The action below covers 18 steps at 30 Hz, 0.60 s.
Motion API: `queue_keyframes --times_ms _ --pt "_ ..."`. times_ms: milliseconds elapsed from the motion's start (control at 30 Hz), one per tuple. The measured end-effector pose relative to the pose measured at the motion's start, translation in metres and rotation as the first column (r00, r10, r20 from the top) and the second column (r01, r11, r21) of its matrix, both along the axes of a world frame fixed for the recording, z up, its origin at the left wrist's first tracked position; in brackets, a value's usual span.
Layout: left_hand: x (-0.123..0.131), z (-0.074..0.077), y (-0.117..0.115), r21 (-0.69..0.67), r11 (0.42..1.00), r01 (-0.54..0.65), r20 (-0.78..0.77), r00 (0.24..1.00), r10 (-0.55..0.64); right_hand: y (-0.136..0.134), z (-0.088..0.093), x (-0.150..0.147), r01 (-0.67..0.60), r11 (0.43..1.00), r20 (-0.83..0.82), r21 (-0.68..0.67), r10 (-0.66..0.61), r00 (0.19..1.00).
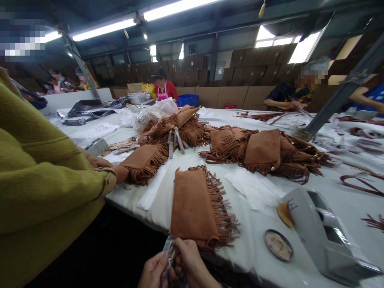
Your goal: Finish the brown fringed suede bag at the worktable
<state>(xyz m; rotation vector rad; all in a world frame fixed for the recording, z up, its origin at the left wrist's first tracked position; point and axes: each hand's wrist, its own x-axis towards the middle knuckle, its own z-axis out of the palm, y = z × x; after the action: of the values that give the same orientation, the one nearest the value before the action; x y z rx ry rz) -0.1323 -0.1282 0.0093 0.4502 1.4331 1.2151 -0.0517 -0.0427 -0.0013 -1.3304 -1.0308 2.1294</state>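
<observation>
At the near edge of the white-covered table [249, 250], two bare hands work close together, low in the view. The left hand [153, 269] has its thumb and fingers pinched on a clear plastic-wrapped strip [171, 254]; the right hand [189, 256] grips the same strip from the other side, fingers curled in. Just beyond them lies a brown fringed bag [193, 204], flat on the tabletop, its fringe spilling to the right. The strip runs up to the bag's lower left corner — whether it is fastened there I can't make out. The right hand's knuckles sit right by the bag's bottom edge, perhaps touching; it's hard to tell. What the plastic wraps is blurred, some of the fingers are hidden behind others, and the forearms are cut off at the bottom. To the left, a co-worker's green sleeve [51, 176] reaches in, the hand [121, 175] against another fringed bag [145, 160]. Off to the right stand a round dish [278, 245] and a grey dispenser [309, 228] — its right end running out toward the edge.
</observation>
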Motion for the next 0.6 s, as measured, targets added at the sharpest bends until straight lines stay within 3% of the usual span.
queue_keyframes --times_ms 167,433,600 --pt "0.006 -0.004 0.0 0.037 0.994 -0.1 -0.242 0.964 0.106 0.001 0.006 -0.001 -0.022 1.0 0.002 -0.008 0.022 1.0" --pt "0.008 -0.008 -0.002 0.052 0.986 -0.157 -0.447 0.879 0.164 0.002 0.022 0.007 -0.067 0.998 -0.053 -0.018 0.066 0.996" --pt "0.015 -0.009 -0.002 0.085 0.974 -0.211 -0.642 0.736 0.215 0.003 0.028 0.008 -0.042 0.998 -0.028 -0.05 0.04 0.999"
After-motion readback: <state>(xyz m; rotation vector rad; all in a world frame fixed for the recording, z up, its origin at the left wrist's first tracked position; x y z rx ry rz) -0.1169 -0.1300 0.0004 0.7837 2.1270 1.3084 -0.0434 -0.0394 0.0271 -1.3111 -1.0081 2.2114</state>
